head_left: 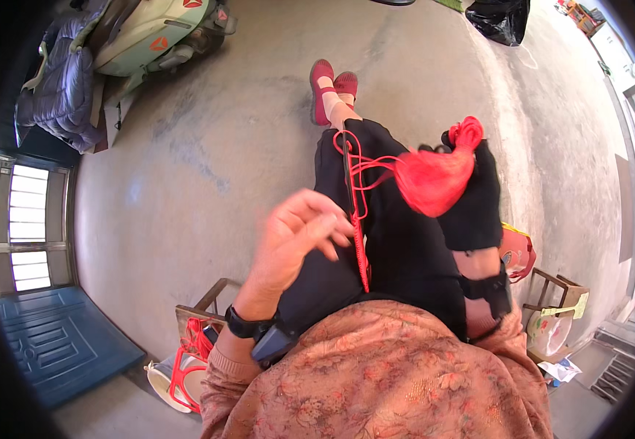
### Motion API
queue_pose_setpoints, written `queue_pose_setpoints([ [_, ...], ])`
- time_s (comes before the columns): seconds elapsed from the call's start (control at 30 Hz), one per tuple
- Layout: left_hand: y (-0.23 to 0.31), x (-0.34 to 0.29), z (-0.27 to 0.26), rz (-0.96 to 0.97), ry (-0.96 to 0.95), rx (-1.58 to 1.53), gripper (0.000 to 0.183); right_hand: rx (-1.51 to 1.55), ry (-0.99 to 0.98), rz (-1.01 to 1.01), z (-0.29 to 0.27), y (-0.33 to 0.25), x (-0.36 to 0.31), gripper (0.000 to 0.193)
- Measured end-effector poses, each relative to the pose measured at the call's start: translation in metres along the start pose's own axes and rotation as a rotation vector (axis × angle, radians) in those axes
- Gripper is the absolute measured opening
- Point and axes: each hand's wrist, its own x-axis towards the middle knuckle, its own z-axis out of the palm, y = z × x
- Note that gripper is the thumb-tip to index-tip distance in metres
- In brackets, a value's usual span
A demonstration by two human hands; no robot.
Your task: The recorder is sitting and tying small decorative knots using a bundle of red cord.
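Note:
My right hand, in a black glove, is closed round a bundle of red cord on the right, its lower part blurred by motion. Loose strands run from it to the left, to cord loops by my knees. A narrow red knotted band lies along my lap between the thighs, beside a thin dark strip that I cannot make out. Bare and slightly blurred, my left hand hovers just left of the band, fingers bent but apart, with nothing seen in them.
On the left, a small wooden stool or chair stands near a red-framed item and red cord. A red bag and a wooden frame are on the right. A scooter stands far left, a black plastic bag far right.

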Motion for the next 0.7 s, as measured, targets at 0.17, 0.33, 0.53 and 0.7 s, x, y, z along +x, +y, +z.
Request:
queue_pose_setpoints([
  [0.17, -0.017, -0.001, 0.022, -0.115, -0.312, -0.56, 0.045, 1.044, -0.764, 0.159, -0.035, -0.025, -0.048, 0.058],
  [0.33, -0.026, -0.02, -0.018, -0.076, -0.297, -0.906, 0.038, 1.076, -1.038, 0.068, -0.038, 0.016, -0.059, 0.066],
  [0.53, -0.039, -0.089, -0.056, -0.215, 0.085, -0.566, 0.033, -0.087, -0.408, 0.087, 0.02, 0.031, -0.053, 0.052],
  [0.7, -0.04, -0.12, -0.062, -0.214, 0.266, -0.39, 0.032, -0.373, -0.35, -0.066, 0.058, 0.037, -0.054, 0.046],
])
